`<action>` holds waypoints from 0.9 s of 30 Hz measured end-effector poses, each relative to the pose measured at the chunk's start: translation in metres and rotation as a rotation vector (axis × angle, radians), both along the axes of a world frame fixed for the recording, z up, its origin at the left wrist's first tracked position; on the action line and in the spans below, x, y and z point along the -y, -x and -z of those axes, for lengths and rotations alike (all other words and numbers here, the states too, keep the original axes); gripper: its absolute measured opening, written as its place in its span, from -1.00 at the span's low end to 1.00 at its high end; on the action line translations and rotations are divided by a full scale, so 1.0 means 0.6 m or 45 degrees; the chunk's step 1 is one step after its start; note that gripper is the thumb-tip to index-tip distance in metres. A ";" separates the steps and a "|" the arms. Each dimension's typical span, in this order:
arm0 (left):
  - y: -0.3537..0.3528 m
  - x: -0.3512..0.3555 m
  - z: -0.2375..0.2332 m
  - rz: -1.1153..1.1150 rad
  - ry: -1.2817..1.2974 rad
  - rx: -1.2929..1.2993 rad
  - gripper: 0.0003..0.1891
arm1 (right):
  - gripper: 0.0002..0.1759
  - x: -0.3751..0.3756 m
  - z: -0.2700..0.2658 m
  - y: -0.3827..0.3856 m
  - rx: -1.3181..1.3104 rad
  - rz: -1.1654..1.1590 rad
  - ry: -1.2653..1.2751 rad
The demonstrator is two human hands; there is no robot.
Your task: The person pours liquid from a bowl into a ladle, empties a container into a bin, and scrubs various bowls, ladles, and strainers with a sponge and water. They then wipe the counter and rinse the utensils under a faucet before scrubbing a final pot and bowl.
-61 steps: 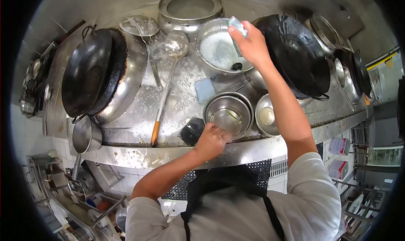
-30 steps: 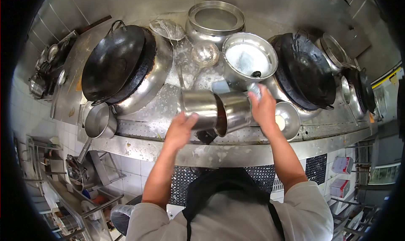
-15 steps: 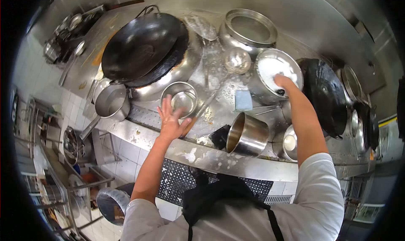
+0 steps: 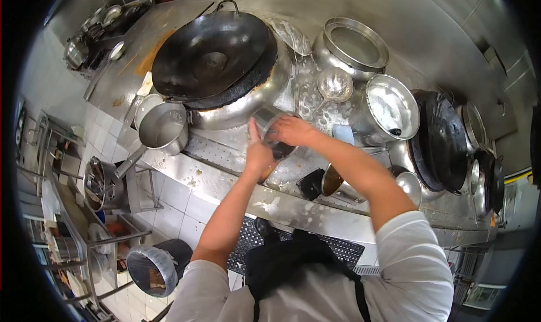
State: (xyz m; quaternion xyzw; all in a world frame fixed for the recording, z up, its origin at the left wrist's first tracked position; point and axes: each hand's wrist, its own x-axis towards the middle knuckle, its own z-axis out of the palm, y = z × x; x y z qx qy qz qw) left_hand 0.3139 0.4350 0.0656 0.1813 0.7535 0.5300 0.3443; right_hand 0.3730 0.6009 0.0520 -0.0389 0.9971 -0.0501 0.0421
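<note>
A small steel pot (image 4: 265,117) is tilted above the counter in front of the big wok. My left hand (image 4: 260,153) is closed on its near left side, with the thumb up along the wall. My right hand (image 4: 292,131) reaches across from the right, its fingers curled at the pot's opening; whether they hold anything is hidden. Right of my hands lie a ladle-like round strainer (image 4: 335,85) and a pale blue sponge (image 4: 342,133), partly behind my right forearm. A larger steel pot (image 4: 392,107) with whitish liquid has a black piece (image 4: 395,132) at its rim.
The large black wok (image 4: 211,57) fills the back left. A saucepan (image 4: 163,129) stands at the left with its handle over the counter edge. More woks (image 4: 445,141) are at the right. A black item (image 4: 310,184) lies near the front edge. A lined bin (image 4: 152,271) stands on the floor.
My right hand has left the foamy pot and moved left to the small steel pot. My left hand has closed on that pot, which is now lifted and tilted. The view has shifted.
</note>
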 end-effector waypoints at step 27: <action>0.084 0.009 0.063 -0.012 -0.033 0.759 -0.48 | -0.74 0.082 0.115 0.092 -0.120 0.508 0.144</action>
